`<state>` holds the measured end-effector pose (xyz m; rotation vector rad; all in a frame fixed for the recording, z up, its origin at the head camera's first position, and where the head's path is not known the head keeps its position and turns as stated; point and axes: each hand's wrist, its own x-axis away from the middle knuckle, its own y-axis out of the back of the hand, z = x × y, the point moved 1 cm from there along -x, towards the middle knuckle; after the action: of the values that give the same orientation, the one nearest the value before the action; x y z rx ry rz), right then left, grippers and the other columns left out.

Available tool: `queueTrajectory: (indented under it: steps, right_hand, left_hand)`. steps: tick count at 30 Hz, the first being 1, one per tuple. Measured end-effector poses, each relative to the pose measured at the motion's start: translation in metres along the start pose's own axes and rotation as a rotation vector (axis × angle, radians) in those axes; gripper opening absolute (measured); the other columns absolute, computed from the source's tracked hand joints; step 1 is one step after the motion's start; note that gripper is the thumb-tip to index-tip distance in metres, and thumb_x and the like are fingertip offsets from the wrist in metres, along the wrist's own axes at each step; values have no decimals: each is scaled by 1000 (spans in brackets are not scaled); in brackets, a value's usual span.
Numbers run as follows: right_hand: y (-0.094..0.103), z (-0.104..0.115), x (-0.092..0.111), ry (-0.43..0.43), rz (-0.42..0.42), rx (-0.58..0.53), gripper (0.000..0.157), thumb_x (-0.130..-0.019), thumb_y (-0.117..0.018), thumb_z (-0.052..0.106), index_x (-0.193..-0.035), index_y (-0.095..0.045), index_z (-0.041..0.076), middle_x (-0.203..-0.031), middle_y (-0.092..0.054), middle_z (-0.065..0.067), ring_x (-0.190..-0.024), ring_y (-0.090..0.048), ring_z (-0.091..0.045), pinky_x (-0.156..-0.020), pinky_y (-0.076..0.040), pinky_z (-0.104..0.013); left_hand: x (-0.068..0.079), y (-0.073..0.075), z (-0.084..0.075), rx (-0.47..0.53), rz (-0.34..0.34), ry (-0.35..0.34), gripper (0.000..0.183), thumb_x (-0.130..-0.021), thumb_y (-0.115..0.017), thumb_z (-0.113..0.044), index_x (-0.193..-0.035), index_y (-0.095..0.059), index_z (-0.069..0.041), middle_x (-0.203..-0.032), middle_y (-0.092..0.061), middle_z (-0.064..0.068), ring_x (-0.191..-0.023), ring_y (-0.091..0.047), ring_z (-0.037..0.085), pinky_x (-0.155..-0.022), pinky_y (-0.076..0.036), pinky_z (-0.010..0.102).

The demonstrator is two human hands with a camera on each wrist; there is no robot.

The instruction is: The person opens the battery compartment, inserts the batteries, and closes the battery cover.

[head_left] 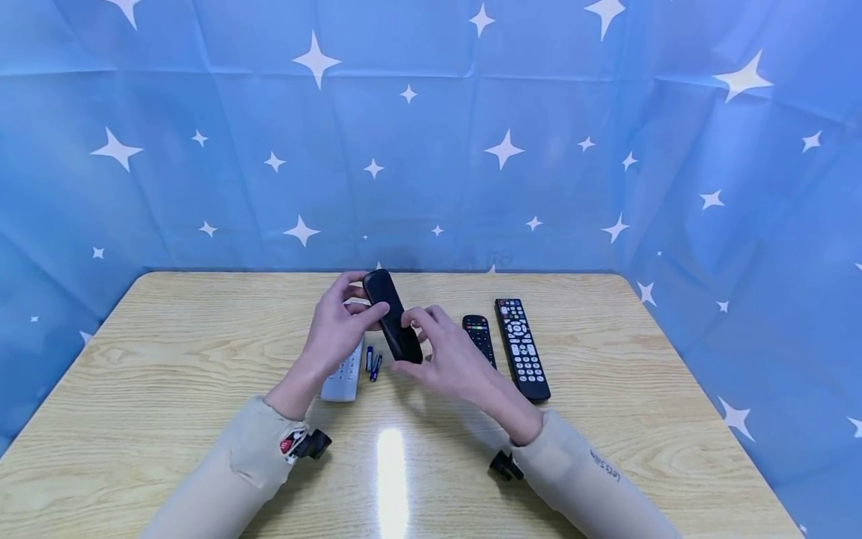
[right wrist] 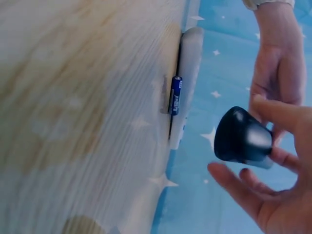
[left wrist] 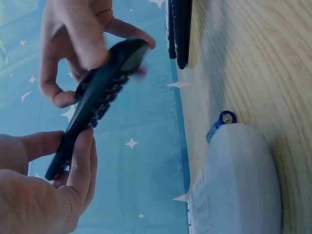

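Note:
Both hands hold a black remote control [head_left: 387,303] up above the table, its plain back towards the head camera. My left hand [head_left: 334,323] pinches the far end between thumb and fingers. At the near end, my right hand [head_left: 453,355] grips the remote with bent fingers. The left wrist view shows rubber buttons [left wrist: 105,101] on the underside and a right fingertip against a dark edge on the back. Below lie two blue batteries [head_left: 375,367] beside a white remote control [head_left: 342,383], partly hidden by the left hand.
Right of the hands lie a smaller black remote control [head_left: 477,332], partly covered by the right hand, and a longer black remote control [head_left: 522,350] with white buttons. A blue backdrop [head_left: 431,150] with white stars rises behind the wooden table [head_left: 202,352].

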<state>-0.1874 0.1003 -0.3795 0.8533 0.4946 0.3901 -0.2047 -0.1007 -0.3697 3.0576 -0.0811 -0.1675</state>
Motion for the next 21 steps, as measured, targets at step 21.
queueTrajectory:
  steps: [21]
  right_hand:
    - [-3,0,-5,79,-100,-77,35,-89,-79,4,-117,-59,4,-101,-58,-8,-87,-60,-24,-72,-60,-36]
  left_hand:
    - [0,3,3,-28,-46,19,59,-96,-74,-6,-147,-44,-3,-119,-58,21,-99,-70,32,-77,-62,32]
